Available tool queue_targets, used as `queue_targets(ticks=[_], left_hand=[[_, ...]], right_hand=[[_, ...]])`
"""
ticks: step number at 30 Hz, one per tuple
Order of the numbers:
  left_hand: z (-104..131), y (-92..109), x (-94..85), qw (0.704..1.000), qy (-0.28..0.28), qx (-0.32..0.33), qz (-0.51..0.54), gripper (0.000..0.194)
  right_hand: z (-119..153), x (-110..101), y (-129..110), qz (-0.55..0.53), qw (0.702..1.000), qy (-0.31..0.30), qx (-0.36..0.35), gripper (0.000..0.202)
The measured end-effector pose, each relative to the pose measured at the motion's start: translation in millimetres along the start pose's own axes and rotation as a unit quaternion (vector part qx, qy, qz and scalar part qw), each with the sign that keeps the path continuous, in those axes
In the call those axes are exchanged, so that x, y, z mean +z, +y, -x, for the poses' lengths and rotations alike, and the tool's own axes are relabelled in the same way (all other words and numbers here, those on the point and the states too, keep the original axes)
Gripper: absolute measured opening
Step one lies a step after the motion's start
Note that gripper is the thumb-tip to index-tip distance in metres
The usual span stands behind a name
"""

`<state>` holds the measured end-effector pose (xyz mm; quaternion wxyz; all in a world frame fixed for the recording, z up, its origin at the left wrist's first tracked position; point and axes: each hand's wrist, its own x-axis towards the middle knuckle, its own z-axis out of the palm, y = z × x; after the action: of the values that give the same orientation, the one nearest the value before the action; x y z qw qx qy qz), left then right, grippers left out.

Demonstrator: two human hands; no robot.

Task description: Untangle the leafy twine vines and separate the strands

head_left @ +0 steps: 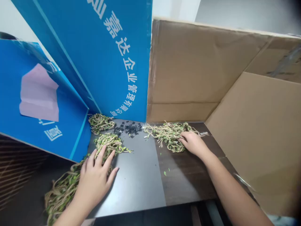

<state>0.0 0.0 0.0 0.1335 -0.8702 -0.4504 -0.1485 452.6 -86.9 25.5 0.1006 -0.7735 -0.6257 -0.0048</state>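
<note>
My left hand lies palm down with its fingers spread, the fingertips resting on a small heap of leafy twine garland. A longer pile of beige twine with green leaves runs beneath and beside that wrist. On the right, my right hand has its fingers curled in at the edge of a tangled leafy twine bundle, gripping some strands. A small light tag sticks out just past its knuckles. Another clump of leafy twine sits at the back left.
Small black pieces are scattered at the back of the grey tabletop. A few loose leaves lie on the dark wood part. Blue printed panels stand left and behind; brown cardboard walls enclose the right. Pink paper hangs on the left panel.
</note>
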Motion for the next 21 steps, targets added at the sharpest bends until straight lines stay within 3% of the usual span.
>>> queue_targets(ticks=[4,10,14,17,20,21], left_hand=[[-8.1,0.9,4.8,1.000,-0.014,0.005,-0.001,0.060],[-26.6,-4.4,13.6,0.999,-0.036,0.011,0.017,0.064],[-34.4,-11.7,15.5,0.997,-0.046,0.046,0.051,0.063],[-32.6,-12.0,4.4,0.994,-0.033,0.071,0.072,0.064],[-26.9,-1.6,-23.1,0.994,0.013,0.082,0.072,0.061],[-25.6,4.2,-34.3,0.992,0.033,0.095,0.082,0.057]], right_hand=[[2.9,-2.3,-0.2,-0.051,0.998,0.000,-0.019,0.026],[5.8,-27.5,4.8,-0.130,0.991,0.006,-0.013,0.034],[5.3,-34.4,-0.1,-0.168,0.985,-0.031,-0.023,0.026],[10.6,-41.8,-18.3,-0.173,0.984,-0.031,-0.024,0.022],[36.3,-64.6,-53.2,-0.197,0.980,0.017,-0.025,0.027],[50.3,-74.7,-66.6,-0.268,0.962,0.025,-0.050,0.028]])
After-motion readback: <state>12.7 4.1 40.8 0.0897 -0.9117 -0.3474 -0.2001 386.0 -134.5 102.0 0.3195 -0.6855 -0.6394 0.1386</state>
